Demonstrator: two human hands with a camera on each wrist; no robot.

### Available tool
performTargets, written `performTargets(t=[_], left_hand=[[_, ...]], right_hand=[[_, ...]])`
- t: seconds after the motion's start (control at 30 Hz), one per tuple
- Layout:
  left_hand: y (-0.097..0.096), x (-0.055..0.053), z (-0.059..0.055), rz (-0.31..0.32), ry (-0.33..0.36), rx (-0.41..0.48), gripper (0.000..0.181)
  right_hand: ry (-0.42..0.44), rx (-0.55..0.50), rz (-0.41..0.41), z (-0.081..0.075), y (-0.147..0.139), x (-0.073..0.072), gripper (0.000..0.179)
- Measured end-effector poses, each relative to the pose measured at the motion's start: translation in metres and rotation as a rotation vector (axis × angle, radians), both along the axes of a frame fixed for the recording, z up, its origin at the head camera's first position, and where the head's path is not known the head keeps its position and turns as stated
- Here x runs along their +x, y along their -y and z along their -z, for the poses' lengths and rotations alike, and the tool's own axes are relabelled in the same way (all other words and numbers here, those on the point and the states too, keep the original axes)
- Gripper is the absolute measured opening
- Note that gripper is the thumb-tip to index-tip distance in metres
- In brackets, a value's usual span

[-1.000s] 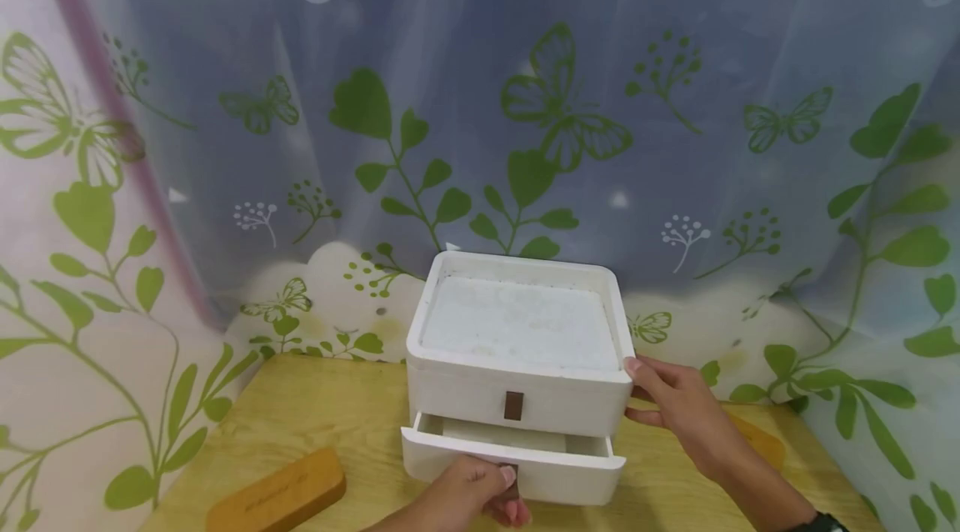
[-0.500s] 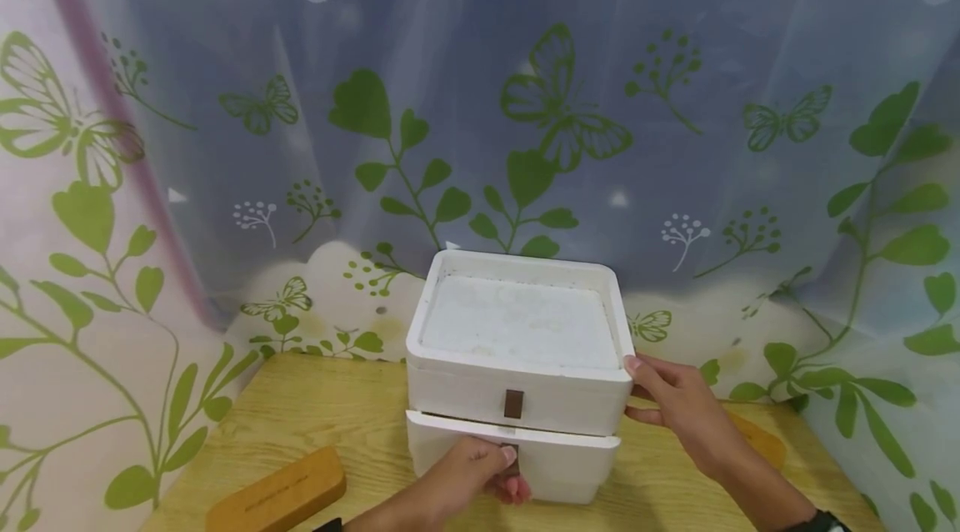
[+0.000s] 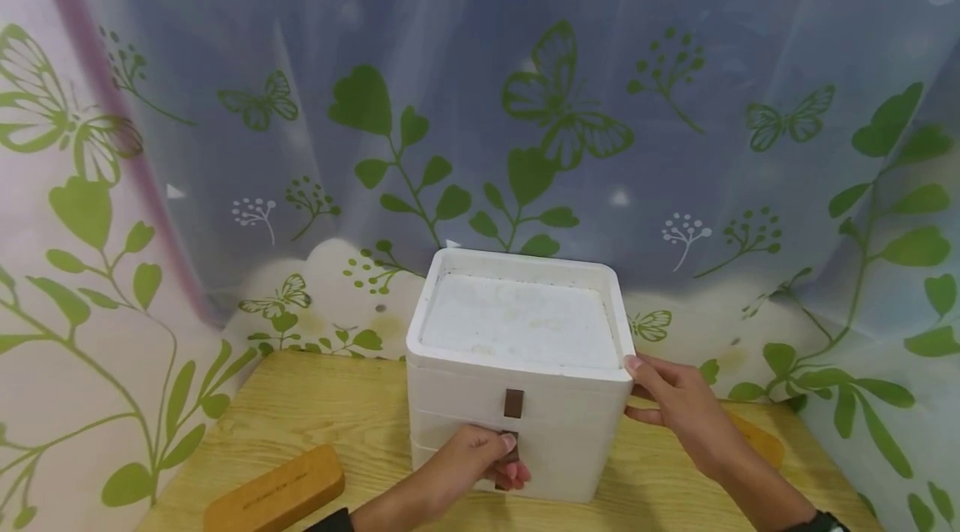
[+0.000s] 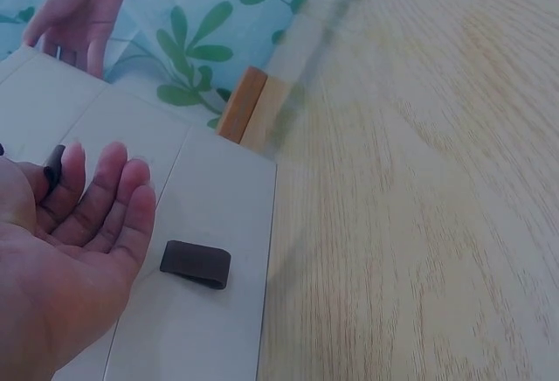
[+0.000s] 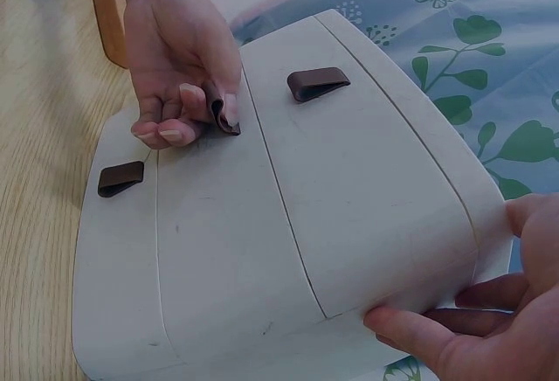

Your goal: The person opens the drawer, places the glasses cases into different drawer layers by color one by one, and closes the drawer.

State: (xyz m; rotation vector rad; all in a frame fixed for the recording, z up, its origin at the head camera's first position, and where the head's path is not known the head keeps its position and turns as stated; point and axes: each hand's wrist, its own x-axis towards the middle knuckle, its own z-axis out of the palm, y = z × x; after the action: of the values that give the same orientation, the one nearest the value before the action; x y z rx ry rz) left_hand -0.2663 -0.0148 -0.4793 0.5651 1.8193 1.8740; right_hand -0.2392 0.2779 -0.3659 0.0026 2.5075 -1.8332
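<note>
A white desktop drawer unit (image 3: 520,319) with a shallow tray top stands on the wooden table. Its three drawers are flush with the front, each with a brown pull tab. My left hand (image 3: 472,461) pinches the middle drawer's pull tab (image 5: 220,110) between thumb and index finger, the other fingers loosely curled. With the thumb at the top rim's front corner and the fingers along the side, my right hand (image 3: 678,407) grips the unit's right edge. The top drawer's tab (image 3: 513,404) and the bottom drawer's tab (image 4: 196,263) hang untouched. What is inside the drawers is hidden.
An orange-brown oblong block (image 3: 276,489) with dark lettering lies left of the unit. Another orange-brown piece (image 3: 757,440) lies to the right, partly behind my right forearm. A curtain (image 3: 465,98) printed with leaves and butterflies hangs behind the wood-grain table (image 3: 322,399).
The middle drawer, pulled out a second ago, has slid back into the unit. My left hand moved inward with its tab and still pinches it. My right hand stayed at the edge.
</note>
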Motion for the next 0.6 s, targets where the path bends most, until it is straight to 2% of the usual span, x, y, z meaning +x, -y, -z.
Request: performTargets(t=[0.23, 0.37, 0.6], left_hand=[[0.0007, 0.0003, 0.0021, -0.003, 0.003, -0.005, 0.051], [0.0025, 0.0020, 0.0031, -0.007, -0.004, -0.041, 0.052], [0.0097, 0.0043, 0.0077, -0.023, -0.025, -0.075, 0.043]], right_hand=[[0.002, 0.006, -0.003, -0.0001, 0.0004, 0.0009, 0.070], [0.006, 0.000, -0.001, 0.0000, 0.0002, 0.0011, 0.071], [0.005, -0.009, -0.001, -0.0006, 0.0000, 0.0003, 0.070]])
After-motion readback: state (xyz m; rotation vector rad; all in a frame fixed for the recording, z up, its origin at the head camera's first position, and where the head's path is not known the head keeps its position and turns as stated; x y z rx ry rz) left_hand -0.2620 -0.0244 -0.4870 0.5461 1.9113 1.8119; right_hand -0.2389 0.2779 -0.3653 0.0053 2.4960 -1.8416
